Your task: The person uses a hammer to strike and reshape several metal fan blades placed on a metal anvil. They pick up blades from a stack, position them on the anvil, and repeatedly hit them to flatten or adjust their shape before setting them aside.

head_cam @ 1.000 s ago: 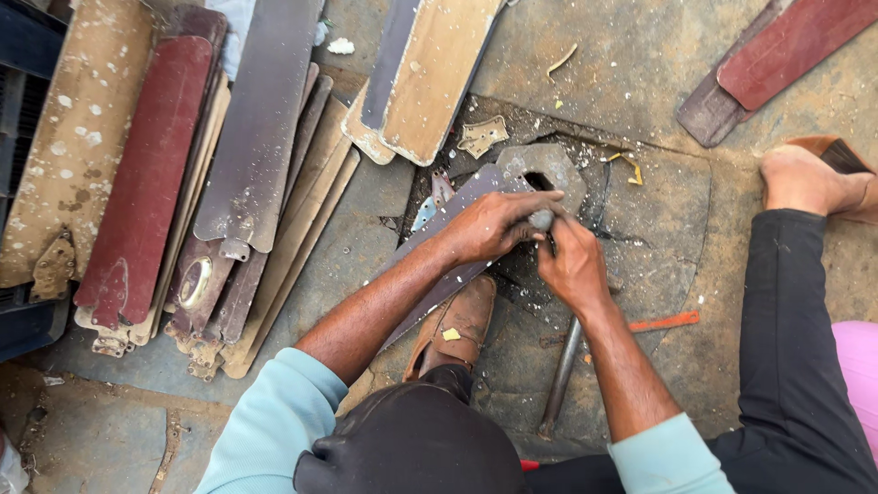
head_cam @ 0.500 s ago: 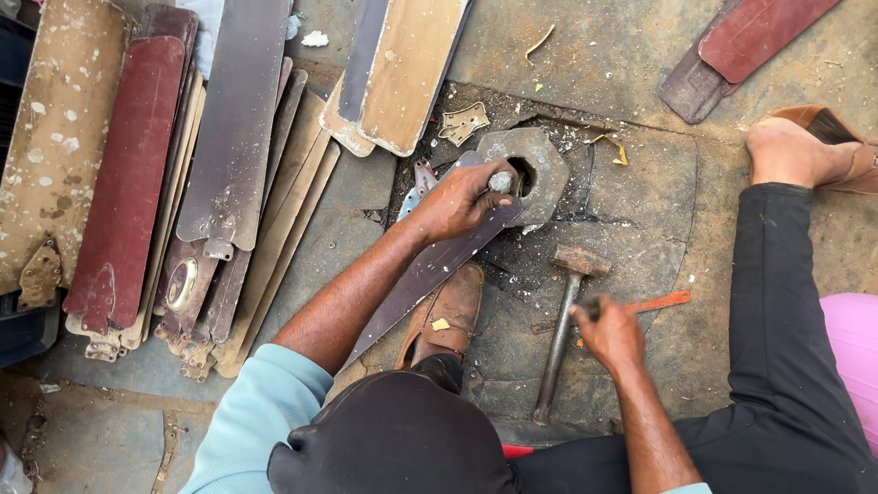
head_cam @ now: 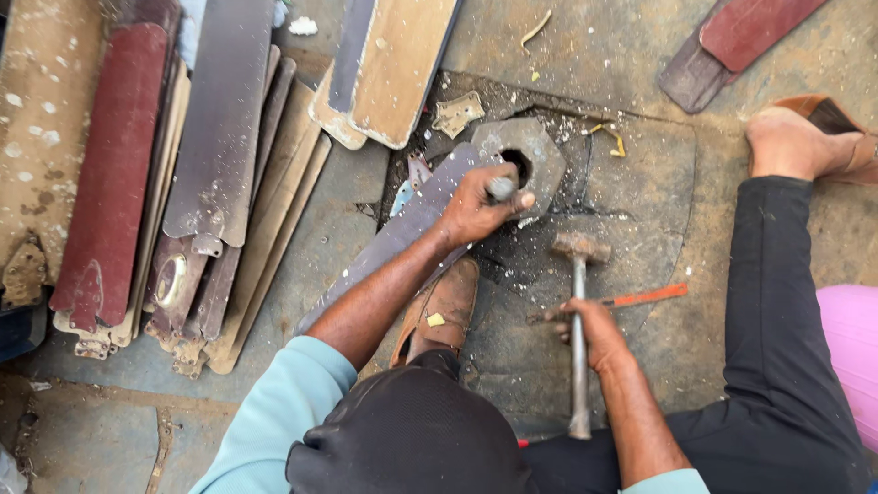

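Left hand (head_cam: 476, 206) clenched around a short metal punch (head_cam: 500, 187), tip set over the hole of the heavy steel block (head_cam: 521, 165) just above centre of the frame, with the end of a grey fan blade (head_cam: 402, 229) pinned beneath. Right hand (head_cam: 590, 329) wrapped around the shaft of the hammer (head_cam: 578, 311), head resting low on the floor (head_cam: 631, 201) at centre right. Likely trouble: fingers sitting just beside the punch top, so a glancing blow could land on knuckles. Blade lying unclamped across the block, free to skid or kick. Metal chips scattered around, apt to fly toward the bare foot (head_cam: 791, 142) at upper right. 1 shoe (head_cam: 444, 306) near the blade, no firm brace.
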